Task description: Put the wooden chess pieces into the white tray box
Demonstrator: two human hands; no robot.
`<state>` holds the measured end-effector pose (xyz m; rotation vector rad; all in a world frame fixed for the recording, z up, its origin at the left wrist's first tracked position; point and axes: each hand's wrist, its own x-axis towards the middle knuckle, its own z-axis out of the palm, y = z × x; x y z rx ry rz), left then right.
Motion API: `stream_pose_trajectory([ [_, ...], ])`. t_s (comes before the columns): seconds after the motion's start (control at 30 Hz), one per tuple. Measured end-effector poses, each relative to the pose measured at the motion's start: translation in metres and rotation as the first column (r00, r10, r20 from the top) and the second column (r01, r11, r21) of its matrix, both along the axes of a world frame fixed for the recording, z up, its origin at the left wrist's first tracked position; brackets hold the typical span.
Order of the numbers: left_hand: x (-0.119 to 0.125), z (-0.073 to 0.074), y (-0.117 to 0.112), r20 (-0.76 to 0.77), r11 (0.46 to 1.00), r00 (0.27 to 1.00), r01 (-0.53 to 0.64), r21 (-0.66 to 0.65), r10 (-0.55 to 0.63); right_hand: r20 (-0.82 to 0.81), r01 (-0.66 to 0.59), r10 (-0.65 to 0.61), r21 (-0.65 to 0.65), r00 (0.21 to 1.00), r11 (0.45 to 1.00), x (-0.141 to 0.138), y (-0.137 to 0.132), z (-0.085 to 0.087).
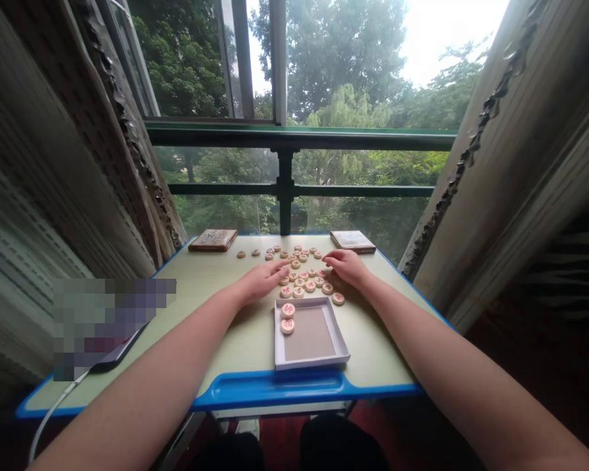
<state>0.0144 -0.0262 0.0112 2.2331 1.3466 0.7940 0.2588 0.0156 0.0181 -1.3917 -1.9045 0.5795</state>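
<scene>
Round wooden Chinese chess pieces (310, 286), marked with red or dark characters, lie scattered in the middle of the table. My left hand (261, 282) reaches in from their left side, fingers stretched out and apart over the nearest ones. On the right, my right hand (347, 267) rests at the edge of the group with loosely bent fingers, and nothing shows in its grasp. Just in front of the pieces stands a shallow white cardboard box tray (314, 333). Two pieces with red characters, an upper one (288, 310) and a lower one (287, 326), lie in its left side.
The pale table (186, 281) has a blue rim with a molded groove (275, 387) at the front. Flat boxes stand at the far left (213, 240) and far right (353, 241). A blurred device with a white cable (53, 409) lies at left. Curtains flank the window.
</scene>
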Motion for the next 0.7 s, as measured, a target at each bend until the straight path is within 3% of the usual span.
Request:
stream_pose_trajectory([
  [0.17,-0.005,-0.007,0.012,0.14,0.989,0.983,-0.129,0.079,0.117,0.048,-0.019,0.016,0.069,0.999,0.997,-0.001,0.007,-0.007],
  [0.23,-0.007,-0.01,0.017,0.125,0.984,0.984,-0.144,0.104,0.13,0.145,-0.056,0.039,0.117,0.989,0.992,-0.003,0.009,-0.008],
  [0.4,-0.006,-0.008,0.021,0.027,0.976,0.993,-0.114,0.185,0.111,0.374,-0.121,0.093,0.051,0.923,0.991,-0.007,0.012,-0.011],
  [0.53,-0.005,-0.007,0.017,-0.011,0.977,1.0,-0.019,0.213,0.022,0.344,-0.081,0.027,0.145,0.938,0.986,-0.007,0.012,-0.012],
  [0.7,-0.011,-0.01,0.014,0.039,0.981,0.996,-0.09,0.171,0.084,0.351,-0.115,0.071,0.103,0.934,0.988,-0.009,0.007,-0.01],
])
